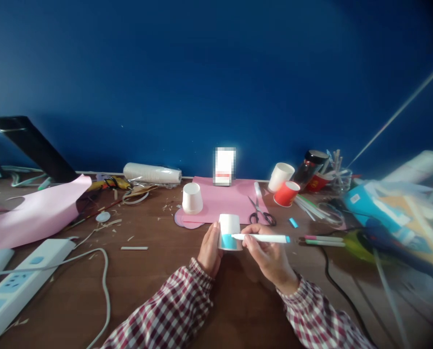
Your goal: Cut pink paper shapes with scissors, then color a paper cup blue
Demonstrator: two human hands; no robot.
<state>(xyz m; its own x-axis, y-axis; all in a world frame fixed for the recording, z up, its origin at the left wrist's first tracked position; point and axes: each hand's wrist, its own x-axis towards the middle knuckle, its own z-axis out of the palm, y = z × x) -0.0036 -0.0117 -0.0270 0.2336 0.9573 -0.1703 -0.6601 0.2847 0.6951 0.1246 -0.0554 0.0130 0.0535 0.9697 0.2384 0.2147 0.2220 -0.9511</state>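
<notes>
My left hand [209,251] is closed around an upside-down white paper cup [229,226] just above the brown table. Part of the cup's lower side is coloured blue. In my right hand [269,257] I pinch a white marker [262,238] with a blue cap end. The marker lies level, its tip touching the blue patch on the cup. Both sleeves are red and white check.
Another upturned white cup [192,198] stands on pink paper [224,201] beside scissors [260,213]. A white cup [281,176] and a red cup [286,193] lie further right, near pens [323,240] and a jar [313,167]. A power strip [16,283] with cable lies at left.
</notes>
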